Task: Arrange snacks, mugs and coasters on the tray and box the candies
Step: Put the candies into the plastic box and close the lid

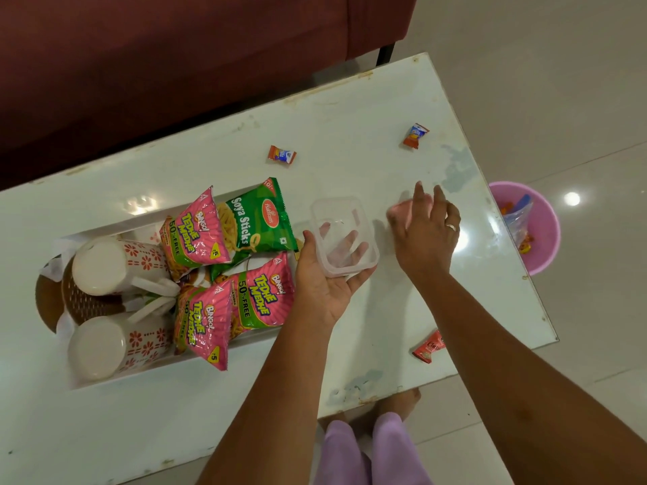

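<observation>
Over the right half of a white glass-topped rectangular table [350,127], off the surface: a clear rectangular plastic box [345,236], resting on the upturned left hand [325,285]; fingers [350,239] straight and apart beneath its floor, seen through the plastic; thumb up against its left wall. Just right of the box, the right hand [427,236], palm down, fingertips spread over a blurred pink thing [399,213]; cannot tell whether gripped or merely touched.

Beyond both hands, a broad run of tabletop up to the chipped far edge; on it an orange-and-blue wrapped candy [282,155] and, well apart, a second orange-and-blue candy [415,135]. Near the front edge, a red wrapped candy [428,346], beside the right forearm.

Just left of the box, a white rectangular tray [157,362]; inside, three pink snack packets [266,295], a green snack packet [255,222], two white red-flowered mugs [105,267] on their sides, brown round coasters [49,302] at the left end.

Past the table's right edge, on pale glossy floor tiles [560,64], a pink plastic basin [546,260]; behind the far edge, a dark red sofa [175,47].
</observation>
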`<act>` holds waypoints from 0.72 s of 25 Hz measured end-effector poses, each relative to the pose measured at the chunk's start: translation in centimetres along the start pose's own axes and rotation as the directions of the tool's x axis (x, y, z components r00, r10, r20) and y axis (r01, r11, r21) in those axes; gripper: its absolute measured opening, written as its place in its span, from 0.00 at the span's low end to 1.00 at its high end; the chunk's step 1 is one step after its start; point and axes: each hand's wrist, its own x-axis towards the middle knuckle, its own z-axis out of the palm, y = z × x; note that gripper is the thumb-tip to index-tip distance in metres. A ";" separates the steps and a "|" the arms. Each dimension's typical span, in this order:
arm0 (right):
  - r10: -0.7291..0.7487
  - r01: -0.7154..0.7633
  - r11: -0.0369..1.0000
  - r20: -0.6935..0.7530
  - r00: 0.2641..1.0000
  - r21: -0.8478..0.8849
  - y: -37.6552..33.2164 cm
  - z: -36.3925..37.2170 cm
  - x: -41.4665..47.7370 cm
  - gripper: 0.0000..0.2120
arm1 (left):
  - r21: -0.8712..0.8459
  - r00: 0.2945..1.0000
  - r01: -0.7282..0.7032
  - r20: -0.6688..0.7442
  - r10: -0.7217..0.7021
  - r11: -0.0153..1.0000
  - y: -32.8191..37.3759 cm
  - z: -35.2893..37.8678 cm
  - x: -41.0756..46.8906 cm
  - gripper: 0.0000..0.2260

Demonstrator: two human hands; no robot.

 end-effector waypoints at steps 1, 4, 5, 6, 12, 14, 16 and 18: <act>0.005 -0.010 0.979 0.028 1.000 0.205 -0.4 -0.5 -0.1 0.29 | 0.003 1.000 -0.006 -0.005 0.006 1.000 0.0 0.3 0.1 0.16; -0.134 -0.268 0.619 0.436 0.890 0.738 -2.2 -1.6 -0.9 0.26 | 0.081 0.998 -0.028 -0.056 0.032 0.996 -0.2 1.3 0.2 0.17; -0.203 -0.320 0.579 0.513 0.834 0.749 -2.7 -1.5 -1.3 0.24 | 0.159 0.994 -0.042 -0.092 0.057 0.986 -0.2 1.6 0.2 0.18; -0.235 -0.325 0.579 0.535 0.812 0.747 -3.0 -1.3 -1.6 0.23 | 0.245 0.986 -0.057 -0.137 0.093 0.968 -0.2 1.8 0.3 0.19; -0.195 -0.086 0.747 0.340 0.920 0.659 -2.2 -0.2 -1.7 0.25 | 0.595 0.901 -0.071 -0.307 0.308 0.801 -0.4 1.4 0.7 0.08; -0.200 0.016 0.803 0.244 0.949 0.595 -2.2 0.3 -1.9 0.25 | 0.666 0.894 -0.065 -0.292 0.340 0.743 -1.0 1.0 0.4 0.08; -0.232 0.102 0.834 0.178 0.956 0.542 -2.4 0.7 -2.2 0.27 | 0.762 0.881 -0.080 -0.248 0.404 0.642 -1.7 0.4 -0.3 0.12; -0.254 0.138 0.846 0.161 0.954 0.515 -2.4 1.1 -2.4 0.28 | 0.887 0.842 -0.093 -0.172 0.511 0.452 -2.3 -0.1 -1.2 0.16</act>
